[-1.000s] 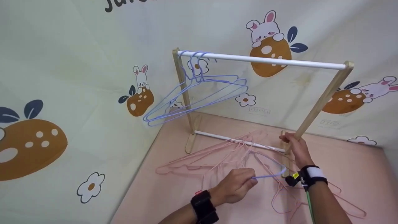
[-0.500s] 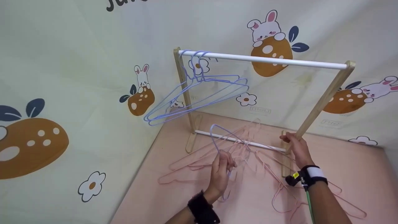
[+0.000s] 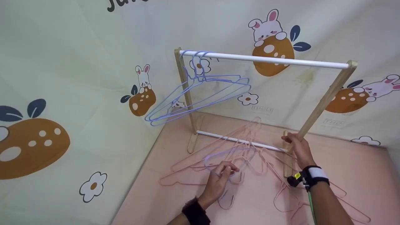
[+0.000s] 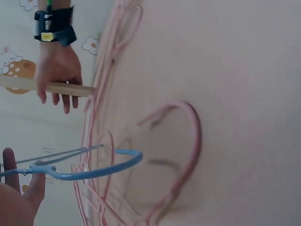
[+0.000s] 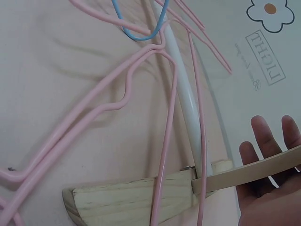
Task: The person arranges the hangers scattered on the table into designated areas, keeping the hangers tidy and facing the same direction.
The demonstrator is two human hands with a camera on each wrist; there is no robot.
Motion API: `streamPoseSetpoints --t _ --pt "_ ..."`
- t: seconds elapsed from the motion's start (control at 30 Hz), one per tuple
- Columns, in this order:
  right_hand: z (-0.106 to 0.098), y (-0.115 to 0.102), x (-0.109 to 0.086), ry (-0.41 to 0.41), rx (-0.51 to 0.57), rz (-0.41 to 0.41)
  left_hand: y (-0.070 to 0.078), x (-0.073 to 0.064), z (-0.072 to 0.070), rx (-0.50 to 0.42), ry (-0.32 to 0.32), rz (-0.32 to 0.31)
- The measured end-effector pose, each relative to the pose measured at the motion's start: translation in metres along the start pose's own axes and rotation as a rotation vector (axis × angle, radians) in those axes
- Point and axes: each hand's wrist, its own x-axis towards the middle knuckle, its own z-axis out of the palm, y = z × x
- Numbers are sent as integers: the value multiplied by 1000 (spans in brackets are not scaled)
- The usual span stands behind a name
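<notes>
Head view. Blue hanger (image 3: pixel 218 153) low over tabletop (image 3: pixel 256 200), in front of rack (image 3: pixel 265 59). Pinched there in left hand (image 3: pixel 218 181), thumb and fingers curled round the wire. Clamped on post (image 3: pixel 325 103) near its base with right hand (image 3: pixel 298 150). Below, pink hangers (image 3: pixel 249 141) in a sprawl, some across bottom bar (image 3: pixel 272 147); contact with blue hanger not tellable. At left end of top bar (image 3: pixel 309 63), three hung hangers (image 3: pixel 202 80), also blue.

Left wrist view. Blue wire between thumb and finger; likely hook curving out past the thumb. Pink hook (image 4: pixel 198 136) in near foreground, apart from left hand. Farther off, right hand over post, fingers bent down round it.

Right wrist view. Blue loop at upper edge, taken as rounded end of blue hanger. Fingers behind post, near wooden foot (image 5: pixel 127 202).

Handling, judged: light, thin, stiff with slight spring; smooth, so prone to swivel in a loose pinch; not fragile, but easy to snag on pink wires. Best held at the neck, leaving hook free.
</notes>
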Motion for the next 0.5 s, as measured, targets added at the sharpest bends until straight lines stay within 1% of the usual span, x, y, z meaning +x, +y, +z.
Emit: streamPoseSetpoints --t 0.1,0.17,0.23,0.3,0.37,0.4,0.5 --pt "2 -4 -3 -2 -9 5 -11 1 -8 146 -177 38" --pt "3 -4 -3 -3 -11 14 -16 3 -13 246 -283 94" --pt "3 -3 -2 -6 -11 19 -19 6 -19 333 -380 168" --pt "1 0 0 2 -1 13 -18 10 -24 401 -474 206" --pt "0 3 2 11 5 -3 -15 15 -30 445 -584 212" --pt "-1 5 4 16 8 -12 -13 18 -32 444 -643 190" --pt "-2 9 7 27 2 -32 -3 28 -39 465 -811 91"
